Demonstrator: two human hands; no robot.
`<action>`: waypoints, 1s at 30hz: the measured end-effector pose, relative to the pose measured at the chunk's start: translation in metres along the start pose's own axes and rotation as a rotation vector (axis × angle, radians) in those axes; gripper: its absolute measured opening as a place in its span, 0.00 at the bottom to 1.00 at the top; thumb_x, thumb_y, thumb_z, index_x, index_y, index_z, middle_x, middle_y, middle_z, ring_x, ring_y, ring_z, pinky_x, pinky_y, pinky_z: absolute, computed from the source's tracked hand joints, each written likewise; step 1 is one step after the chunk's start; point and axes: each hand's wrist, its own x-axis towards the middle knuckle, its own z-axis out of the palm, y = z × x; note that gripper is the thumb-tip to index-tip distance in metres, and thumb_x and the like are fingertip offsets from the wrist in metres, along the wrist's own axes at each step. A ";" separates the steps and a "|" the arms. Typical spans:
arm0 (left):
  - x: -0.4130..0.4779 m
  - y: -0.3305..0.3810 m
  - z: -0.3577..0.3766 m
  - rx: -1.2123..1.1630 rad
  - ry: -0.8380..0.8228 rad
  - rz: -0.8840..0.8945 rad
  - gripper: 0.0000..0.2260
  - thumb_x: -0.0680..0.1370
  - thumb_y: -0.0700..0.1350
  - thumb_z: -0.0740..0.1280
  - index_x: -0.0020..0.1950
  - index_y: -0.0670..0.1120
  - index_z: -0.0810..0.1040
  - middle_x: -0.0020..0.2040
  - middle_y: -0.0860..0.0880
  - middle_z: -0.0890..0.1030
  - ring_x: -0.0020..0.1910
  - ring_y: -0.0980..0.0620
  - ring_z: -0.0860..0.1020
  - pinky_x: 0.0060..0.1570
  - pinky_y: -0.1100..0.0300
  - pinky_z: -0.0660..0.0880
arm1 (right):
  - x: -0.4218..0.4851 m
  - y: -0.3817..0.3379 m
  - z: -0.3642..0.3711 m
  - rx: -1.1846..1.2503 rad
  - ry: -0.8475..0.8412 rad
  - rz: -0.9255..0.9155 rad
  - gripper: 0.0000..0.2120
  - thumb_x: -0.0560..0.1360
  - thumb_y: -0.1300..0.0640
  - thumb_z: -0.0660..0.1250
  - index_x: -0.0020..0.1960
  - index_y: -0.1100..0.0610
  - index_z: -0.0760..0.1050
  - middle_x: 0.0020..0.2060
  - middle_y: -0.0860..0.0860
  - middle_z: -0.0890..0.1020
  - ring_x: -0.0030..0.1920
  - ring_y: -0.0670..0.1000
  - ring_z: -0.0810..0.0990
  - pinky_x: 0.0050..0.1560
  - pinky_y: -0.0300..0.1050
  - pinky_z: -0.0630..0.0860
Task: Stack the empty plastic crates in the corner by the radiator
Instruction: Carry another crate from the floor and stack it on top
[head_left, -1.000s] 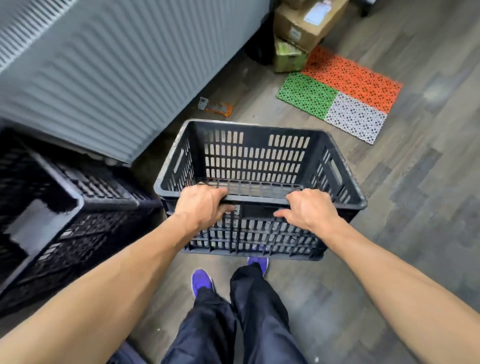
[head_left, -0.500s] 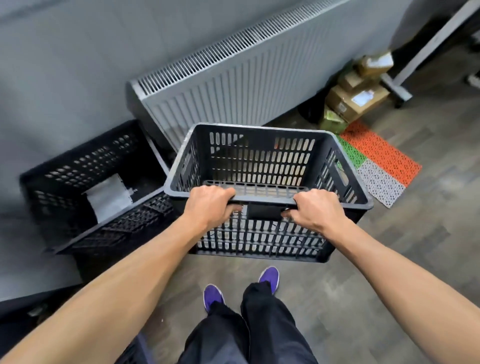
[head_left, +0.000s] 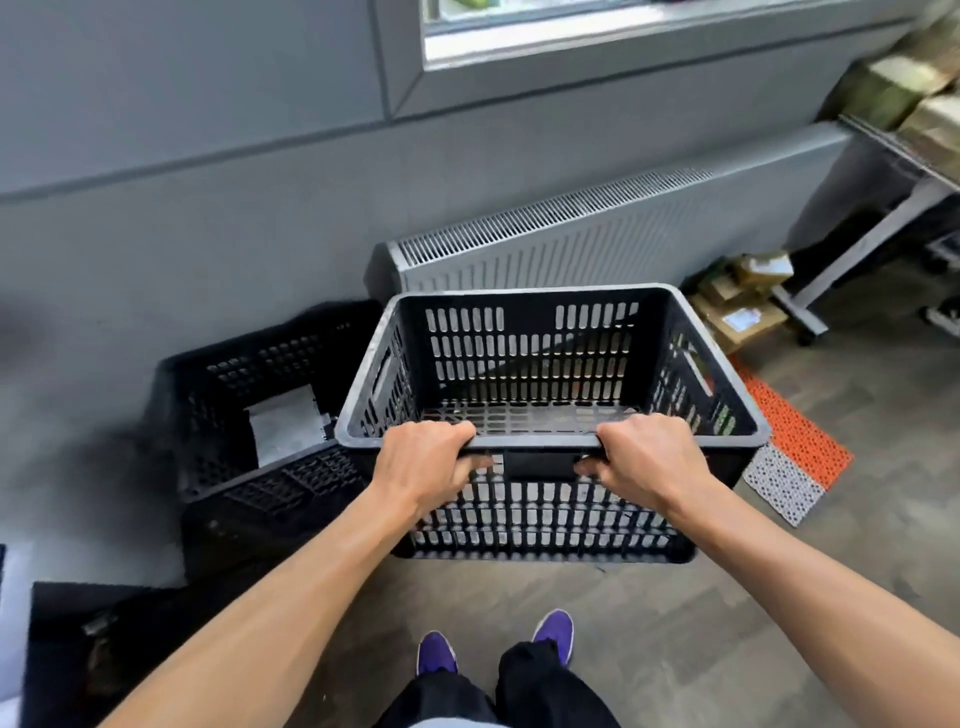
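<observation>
Grip: left hand (head_left: 423, 467) and right hand (head_left: 644, 462) are both clamped on the near rim of a dark grey slotted plastic crate (head_left: 519, 358). Fingers hook over the lip and thumbs tuck beneath it, one hand on either side of the solid handle block.
Carried crate: centre of the frame, upright, mouth up, nothing inside, held by the two hands alone.
Second crate: a black perforated plastic crate (head_left: 270, 493) sits left of centre against the grey wall (head_left: 208, 234), just beside the carried one. A pale flat sheet (head_left: 285, 423) lies in it.
Radiator: a grey ribbed panel radiator (head_left: 571, 244), upper centre, behind the carried crate's far wall.
Right of frame: brown cardboard boxes (head_left: 737, 306) lie past the radiator's end. An orange and white perforated mat (head_left: 795, 447) is partly hidden by the carried crate.
Bottom edge: purple shoes (head_left: 436, 652) on the grey wood-look floor (head_left: 857, 545).
</observation>
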 end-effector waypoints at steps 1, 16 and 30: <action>-0.005 -0.001 -0.005 -0.002 0.023 0.005 0.21 0.76 0.68 0.60 0.37 0.51 0.71 0.30 0.55 0.79 0.30 0.54 0.79 0.29 0.62 0.64 | -0.003 -0.003 -0.008 -0.012 0.006 -0.004 0.23 0.73 0.31 0.62 0.43 0.51 0.78 0.33 0.46 0.80 0.34 0.50 0.79 0.38 0.44 0.77; -0.040 -0.028 -0.073 0.054 0.144 0.034 0.18 0.76 0.65 0.63 0.41 0.51 0.76 0.30 0.54 0.79 0.28 0.56 0.77 0.27 0.66 0.62 | -0.034 -0.041 -0.076 -0.030 0.125 -0.026 0.24 0.71 0.30 0.62 0.45 0.50 0.78 0.37 0.47 0.83 0.39 0.51 0.82 0.38 0.44 0.73; -0.091 -0.114 -0.102 0.264 0.171 -0.194 0.14 0.71 0.60 0.72 0.36 0.52 0.75 0.23 0.56 0.69 0.20 0.60 0.65 0.22 0.67 0.56 | 0.032 -0.132 -0.085 0.029 0.231 -0.239 0.23 0.74 0.32 0.61 0.48 0.51 0.79 0.38 0.48 0.84 0.40 0.53 0.84 0.43 0.47 0.80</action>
